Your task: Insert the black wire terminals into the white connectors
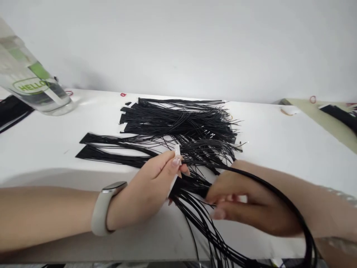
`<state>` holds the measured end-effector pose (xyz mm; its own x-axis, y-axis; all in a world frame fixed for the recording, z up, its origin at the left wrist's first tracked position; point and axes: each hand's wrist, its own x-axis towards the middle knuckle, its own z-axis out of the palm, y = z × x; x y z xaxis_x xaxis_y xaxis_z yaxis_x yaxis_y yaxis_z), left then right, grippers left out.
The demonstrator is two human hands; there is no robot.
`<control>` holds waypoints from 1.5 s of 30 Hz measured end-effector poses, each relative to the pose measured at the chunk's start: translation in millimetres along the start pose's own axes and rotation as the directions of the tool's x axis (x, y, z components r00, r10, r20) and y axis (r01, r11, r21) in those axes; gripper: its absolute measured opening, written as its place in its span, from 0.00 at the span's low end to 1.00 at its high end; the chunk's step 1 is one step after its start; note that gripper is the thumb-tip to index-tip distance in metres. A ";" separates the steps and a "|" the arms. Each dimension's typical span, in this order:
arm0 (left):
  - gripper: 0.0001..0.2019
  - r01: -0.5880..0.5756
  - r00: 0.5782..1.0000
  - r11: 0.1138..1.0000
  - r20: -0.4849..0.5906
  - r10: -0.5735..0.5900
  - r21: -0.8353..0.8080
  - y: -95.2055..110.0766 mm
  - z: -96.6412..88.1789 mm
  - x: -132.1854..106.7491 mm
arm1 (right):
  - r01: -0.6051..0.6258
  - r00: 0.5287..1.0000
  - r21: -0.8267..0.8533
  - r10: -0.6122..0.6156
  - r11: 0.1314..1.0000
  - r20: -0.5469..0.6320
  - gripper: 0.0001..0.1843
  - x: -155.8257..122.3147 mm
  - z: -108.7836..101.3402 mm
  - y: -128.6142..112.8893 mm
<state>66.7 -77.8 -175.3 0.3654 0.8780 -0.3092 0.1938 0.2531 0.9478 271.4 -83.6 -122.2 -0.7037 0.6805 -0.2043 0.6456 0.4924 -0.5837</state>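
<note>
My left hand (150, 186) is closed, with thumb and fingers gripping a narrow white connector (177, 150). Thin black wires (195, 219) run out from around it, some looping down toward the near table edge. To its right, my right hand (240, 201) is bent with fingers curled at the black wires, somewhat blurred by motion; a strand appears between thumb and fingers. A thick loop of black wires (279, 191) passes over my right wrist. Just behind both hands lies a large pile of black wire bundles (167, 119), some with bare or metal-tipped ends.
A clear bottle (33, 82) marked HELLO stands at the left on the white table (50, 149). More black bundles (12, 109) lie at the far left, and another black bundle (341, 117) at the far right. Small red bands (123, 94) lie near the white wall (178, 44).
</note>
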 end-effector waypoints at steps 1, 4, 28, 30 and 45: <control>0.17 -0.016 1.000 1.000 0.010 0.016 0.006 0.3 -0.2 0.1 | -0.029 0.999 0.029 0.028 0.999 0.040 0.20 3.5 6.9 -2.0; 0.16 -0.064 0.998 0.996 0.002 0.064 0.054 2.2 -0.5 0.8 | -0.105 0.994 0.122 0.099 0.987 0.051 0.20 13.5 20.5 -9.6; 0.14 -0.227 0.969 0.912 -0.013 0.246 0.341 0.7 -1.4 -10.3 | 0.026 0.381 0.336 0.301 0.941 -0.874 0.10 -1.1 -39.8 34.0; 0.13 -0.234 0.968 0.911 -0.008 0.252 0.339 0.0 -1.5 -10.0 | 0.280 0.358 0.493 0.387 0.823 -0.850 0.11 3.1 -40.8 36.7; 0.13 -0.154 0.983 0.954 -0.053 0.173 0.259 2.9 2.2 -6.5 | -0.047 0.803 -0.173 -0.066 0.984 -0.592 0.04 13.3 8.0 -4.5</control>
<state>66.9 -83.7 -170.7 0.3446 0.9288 -0.1359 0.3644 0.0010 0.9312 256.7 -81.1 -128.6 -0.4319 0.8354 0.3399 0.7198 0.5464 -0.4283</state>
